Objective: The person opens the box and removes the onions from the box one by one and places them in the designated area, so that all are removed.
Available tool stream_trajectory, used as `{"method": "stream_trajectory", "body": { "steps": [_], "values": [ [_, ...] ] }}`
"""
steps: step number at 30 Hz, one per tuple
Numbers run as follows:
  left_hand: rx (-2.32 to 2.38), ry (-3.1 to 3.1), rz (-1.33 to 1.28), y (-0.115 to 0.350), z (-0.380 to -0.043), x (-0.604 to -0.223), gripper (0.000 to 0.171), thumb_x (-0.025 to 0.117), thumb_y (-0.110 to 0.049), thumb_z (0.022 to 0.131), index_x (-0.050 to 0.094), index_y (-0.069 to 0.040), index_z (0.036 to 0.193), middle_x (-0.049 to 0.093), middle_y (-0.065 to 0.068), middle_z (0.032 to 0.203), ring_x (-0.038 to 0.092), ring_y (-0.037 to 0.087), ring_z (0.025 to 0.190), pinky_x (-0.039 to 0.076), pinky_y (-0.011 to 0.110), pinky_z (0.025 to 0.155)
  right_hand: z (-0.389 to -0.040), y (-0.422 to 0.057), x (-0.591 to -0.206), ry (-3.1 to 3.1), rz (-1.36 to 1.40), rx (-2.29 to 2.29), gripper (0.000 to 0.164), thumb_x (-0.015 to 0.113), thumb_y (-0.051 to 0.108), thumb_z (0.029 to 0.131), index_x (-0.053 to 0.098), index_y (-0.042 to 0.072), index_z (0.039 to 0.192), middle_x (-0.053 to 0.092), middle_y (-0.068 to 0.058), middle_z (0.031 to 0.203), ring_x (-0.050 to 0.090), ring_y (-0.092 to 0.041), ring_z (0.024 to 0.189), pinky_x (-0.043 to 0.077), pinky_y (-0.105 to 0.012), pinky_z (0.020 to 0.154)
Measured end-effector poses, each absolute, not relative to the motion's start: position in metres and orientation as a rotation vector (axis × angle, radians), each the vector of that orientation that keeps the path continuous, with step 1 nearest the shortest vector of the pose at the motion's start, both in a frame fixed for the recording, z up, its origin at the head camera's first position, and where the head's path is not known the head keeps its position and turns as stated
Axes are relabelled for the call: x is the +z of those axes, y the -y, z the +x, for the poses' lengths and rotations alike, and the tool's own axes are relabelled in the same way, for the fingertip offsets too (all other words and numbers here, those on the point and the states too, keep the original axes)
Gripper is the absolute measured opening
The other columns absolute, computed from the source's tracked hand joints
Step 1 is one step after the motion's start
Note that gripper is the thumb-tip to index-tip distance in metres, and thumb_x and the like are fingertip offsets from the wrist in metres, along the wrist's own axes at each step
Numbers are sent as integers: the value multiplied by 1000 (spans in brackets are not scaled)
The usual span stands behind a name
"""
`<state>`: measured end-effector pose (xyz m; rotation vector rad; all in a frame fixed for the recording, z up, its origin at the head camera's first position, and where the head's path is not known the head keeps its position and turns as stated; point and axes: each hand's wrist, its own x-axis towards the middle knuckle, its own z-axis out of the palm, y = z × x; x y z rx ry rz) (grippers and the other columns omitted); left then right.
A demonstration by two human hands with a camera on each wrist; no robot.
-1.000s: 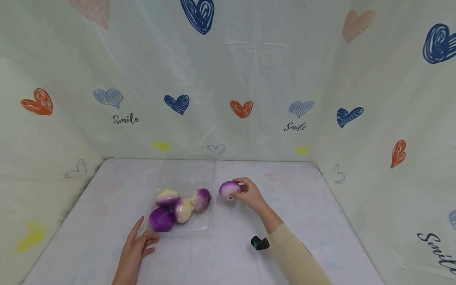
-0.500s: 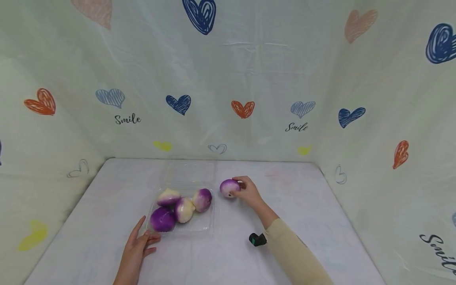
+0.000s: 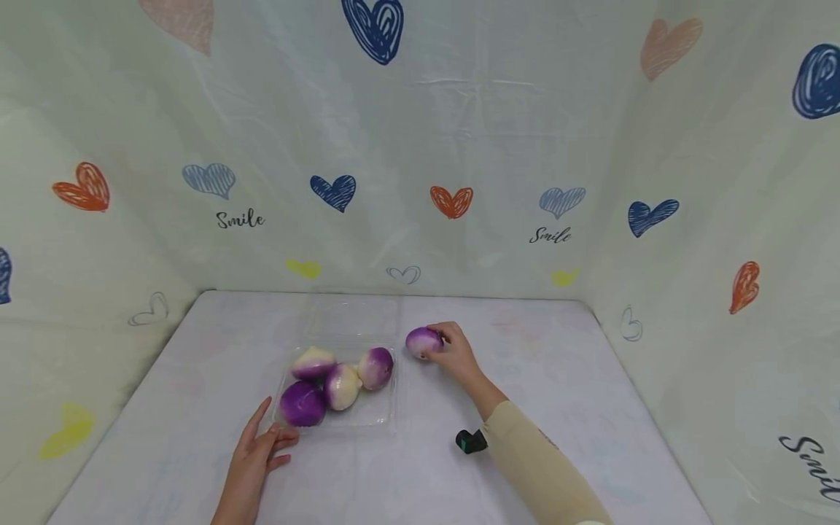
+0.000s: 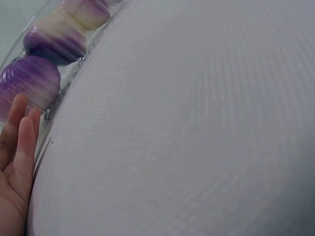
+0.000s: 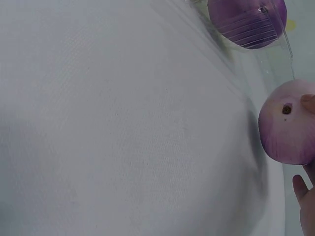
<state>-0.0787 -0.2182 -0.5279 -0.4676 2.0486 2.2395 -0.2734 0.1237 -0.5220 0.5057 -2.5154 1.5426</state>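
Note:
My right hand (image 3: 457,357) grips a purple-and-white turnip (image 3: 420,341) just right of the clear plastic container (image 3: 367,417). A small dark hole shows on this turnip (image 5: 280,132) in the right wrist view; whether it touches the table, I cannot tell. Inside the container lie several more turnips, among them a deep purple one (image 3: 302,404) at the front left and a paler one (image 3: 376,368) at the right. My left hand (image 3: 252,456), fingers extended, is at the container's front left corner. In the left wrist view, its fingers (image 4: 24,142) are against or very near the container wall.
The container's clear lid (image 3: 352,319) stands folded back behind it. A black angular object (image 3: 470,441) is beside the right sleeve (image 3: 534,459). A white cloth (image 3: 420,481) covers the table, and heart-printed sheets (image 3: 485,146) enclose its back and sides.
My right hand has shifted slightly away toward the back with the turnip, which has turned a little. The left hand stays at the container corner. The whole head view has drifted slightly.

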Motion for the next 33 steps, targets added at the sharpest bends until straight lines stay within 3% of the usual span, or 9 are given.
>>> {"method": "stream_trajectory", "body": {
  "steps": [7, 16, 27, 33],
  "values": [
    [2214, -2048, -494, 218, -80, -530, 68, 45, -41, 104, 9, -24, 158, 70, -5, 100, 63, 5, 94, 51, 26, 78, -276, -123, -525, 2532, 512, 1498, 49, 83, -1, 72, 64, 0, 118, 55, -16, 117, 52, -32, 111, 44, -47, 96],
    [2176, -2049, -536, 218, -81, -529, 67, 45, -41, 104, 8, -26, 158, 70, 0, 104, 63, 5, 95, 50, 27, 80, -276, -123, -529, 2531, 532, 1490, 50, 83, -1, 73, 63, 0, 119, 54, -18, 123, 52, -34, 115, 43, -49, 98],
    [2173, -2071, -519, 219, -80, -527, 66, 43, -40, 104, 8, -26, 158, 69, 3, 107, 63, 6, 96, 51, 27, 80, -272, -121, -528, 2499, 513, 1544, 31, 74, 6, 86, 66, 1, 116, 61, -16, 122, 54, -34, 117, 41, -48, 100],
    [2165, -2073, -530, 219, -80, -527, 66, 43, -41, 104, 8, -27, 158, 69, 2, 107, 63, 5, 96, 51, 27, 79, -267, -119, -525, 2541, 520, 1587, 41, 78, 4, 82, 63, 2, 120, 57, -16, 126, 52, -34, 117, 42, -51, 98]
  ]
}}
